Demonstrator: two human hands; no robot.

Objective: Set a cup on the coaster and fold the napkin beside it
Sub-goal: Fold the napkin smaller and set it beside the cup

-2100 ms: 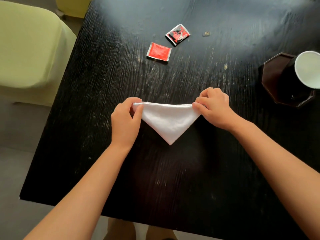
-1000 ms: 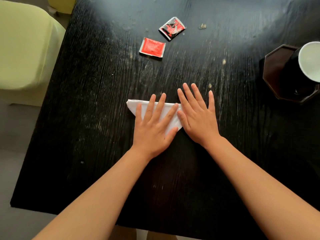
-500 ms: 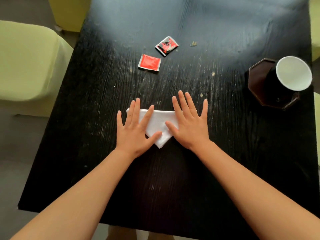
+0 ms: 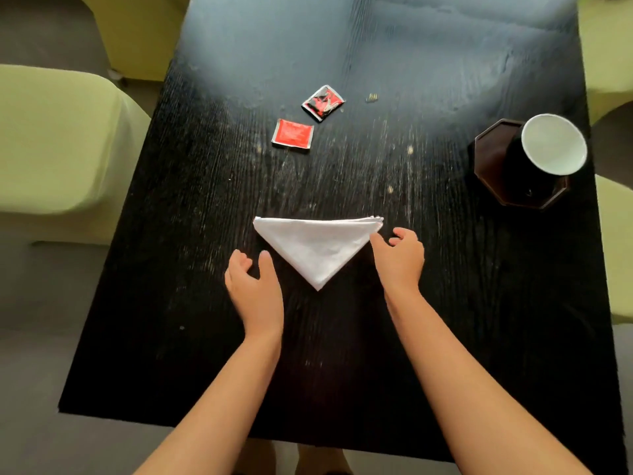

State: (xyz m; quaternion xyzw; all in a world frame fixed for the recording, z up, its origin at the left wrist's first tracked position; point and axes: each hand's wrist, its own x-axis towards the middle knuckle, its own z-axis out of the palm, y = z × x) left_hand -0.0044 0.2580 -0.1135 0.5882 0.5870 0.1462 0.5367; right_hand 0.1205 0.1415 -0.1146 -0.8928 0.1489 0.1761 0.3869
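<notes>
A white napkin [image 4: 317, 248] lies flat on the black table [image 4: 342, 354], folded into a triangle with its point toward me. My left hand [image 4: 253, 284] hovers just left of the napkin's lower edge, fingers apart, holding nothing. My right hand [image 4: 399, 257] sits at the napkin's right corner, fingers loosely curled and empty. At the right edge of the table a dark cup [image 4: 544, 156] with a white inside stands on an octagonal dark brown coaster [image 4: 489, 156].
Two small sachets lie at the far middle of the table, a red one [image 4: 293, 133] and a black and red one [image 4: 323, 102]. A pale green chair [image 4: 58, 138] stands at the left; more green seats show at the right edge. Crumbs dot the tabletop.
Both hands were pressed flat on the napkin; they have now lifted off and drawn apart to its sides, leaving the folded triangle uncovered.
</notes>
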